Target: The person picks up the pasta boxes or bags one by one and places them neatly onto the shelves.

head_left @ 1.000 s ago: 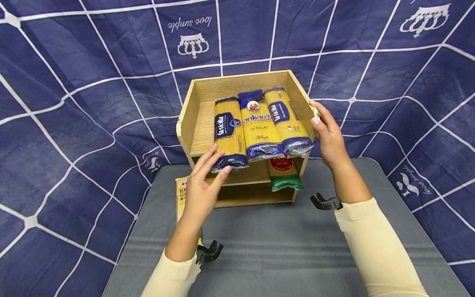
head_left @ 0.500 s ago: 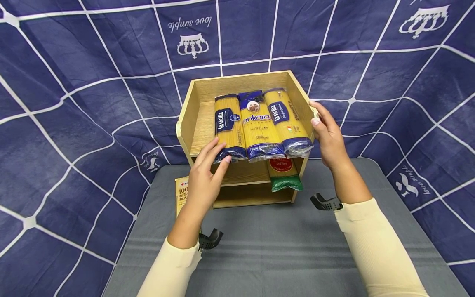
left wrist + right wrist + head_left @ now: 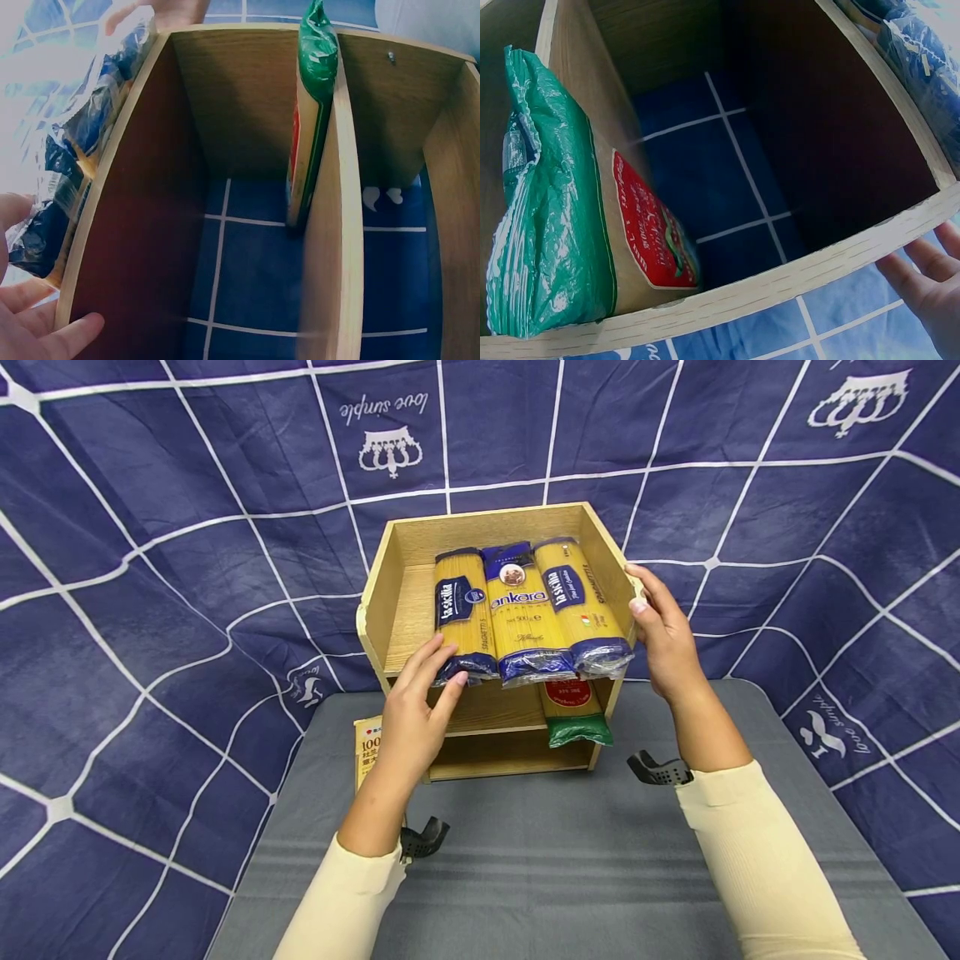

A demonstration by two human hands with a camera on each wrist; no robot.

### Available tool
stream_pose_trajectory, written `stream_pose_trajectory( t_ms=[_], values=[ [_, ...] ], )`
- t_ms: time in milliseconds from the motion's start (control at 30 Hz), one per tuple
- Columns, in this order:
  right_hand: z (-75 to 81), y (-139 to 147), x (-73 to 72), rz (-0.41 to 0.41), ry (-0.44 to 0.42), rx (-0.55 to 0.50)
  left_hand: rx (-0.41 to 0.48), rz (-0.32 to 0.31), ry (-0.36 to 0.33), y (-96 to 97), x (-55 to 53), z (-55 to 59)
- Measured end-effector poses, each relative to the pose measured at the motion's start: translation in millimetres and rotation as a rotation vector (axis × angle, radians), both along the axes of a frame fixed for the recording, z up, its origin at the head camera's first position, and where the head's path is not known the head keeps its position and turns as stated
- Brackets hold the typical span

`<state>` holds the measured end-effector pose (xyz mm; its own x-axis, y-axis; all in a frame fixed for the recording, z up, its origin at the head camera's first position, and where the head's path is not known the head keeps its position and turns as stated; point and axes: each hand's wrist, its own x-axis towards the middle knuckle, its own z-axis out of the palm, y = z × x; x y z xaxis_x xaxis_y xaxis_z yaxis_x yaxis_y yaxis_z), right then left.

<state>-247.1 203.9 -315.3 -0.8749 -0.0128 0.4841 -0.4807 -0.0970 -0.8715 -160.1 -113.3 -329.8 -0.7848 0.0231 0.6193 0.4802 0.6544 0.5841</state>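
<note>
Three packs of spaghetti lie side by side on the top tier of a wooden shelf unit (image 3: 487,515). The left spaghetti pack (image 3: 467,631) and the right spaghetti pack (image 3: 581,606) read "la sicilia"; the middle spaghetti pack (image 3: 525,614) reads "ankara". My left hand (image 3: 412,714) touches the front end of the left pack, fingers along its left side and thumb at its front. In the left wrist view its fingertips (image 3: 82,330) reach the tier's front edge. My right hand (image 3: 667,639) grips the front edge of the unit's right side panel between thumb and fingers.
A green-ended pasta pack (image 3: 555,202) with a red label stands in the middle tier at the right, sticking out slightly. A yellow pack (image 3: 367,747) is on the grey table (image 3: 540,868) left of the unit, partly behind my left forearm. Blue checked cloth surrounds the table.
The left spaghetti pack has slid back into the top tier, its front end nearly in line with the others. My left hand moved slightly forward with it. My right hand stayed put.
</note>
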Motion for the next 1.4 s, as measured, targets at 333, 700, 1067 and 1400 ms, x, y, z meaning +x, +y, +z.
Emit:
stream_pose_trajectory(
  t_ms=[333, 700, 1067, 1400],
  values=[
    [-0.5, -0.5, -1.4, -0.005, -0.007, -0.019, 0.092, -0.054, -0.016, -2.6, 11.8, -7.1],
    [-1.1, -0.1, -2.1, 0.003, 0.006, -0.029, 0.433, -0.149, 0.108, -12.7, 27.4, -19.1],
    [-2.5, -0.5, -1.7, 0.019, 0.008, -0.024, 0.566, -0.008, 0.054, -32.1, 43.1, -50.7],
    [-1.8, 1.6, -2.2, 0.026, 0.007, -0.024, 0.678, 0.175, -0.208, -52.7, 43.6, -77.7]
  ],
)
